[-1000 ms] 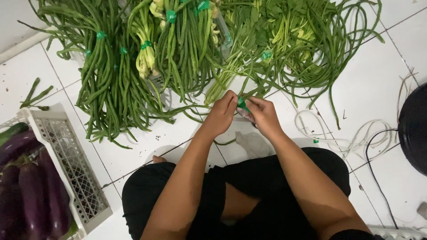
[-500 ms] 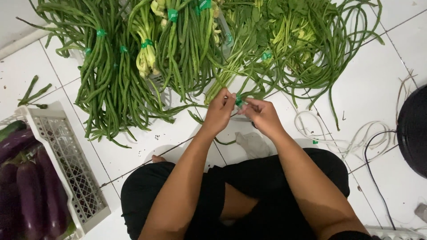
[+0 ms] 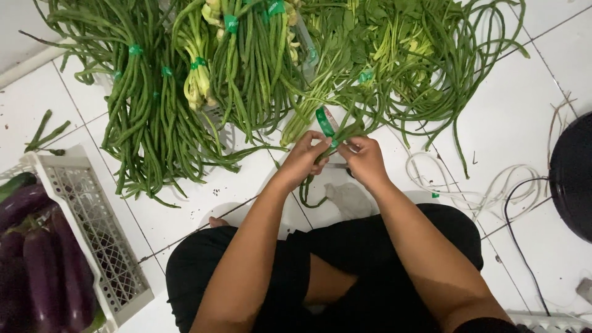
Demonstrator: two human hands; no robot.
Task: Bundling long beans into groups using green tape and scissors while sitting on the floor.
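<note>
- Where the person sits cross-legged on the white tiled floor [image 3: 542,74], both hands meet just in front of the knees, over the near edge of a spread of greens.
- The left hand [image 3: 305,157] pinches a strip of green tape [image 3: 325,121] between thumb and fingertips; the strip stands up from the grip.
- The right hand [image 3: 365,159] is closed around a small bunch of long beans [image 3: 345,132], touching the left hand at the fingertips.
- Tied long bean bundles [image 3: 148,105] with green bands lie on the floor well to the left of the hands; loose long beans and leafy greens [image 3: 394,43] lie above and to the right.
- A white plastic crate [image 3: 92,228] at the lower left holds purple eggplants [image 3: 40,265].
- White cords [image 3: 456,191] and a thin black cable [image 3: 524,246] trail over the tiles on the right, near a dark round object [image 3: 573,172] at the edge.
- Grey grout lines cross the floor; the tiles show small scuffs.
</note>
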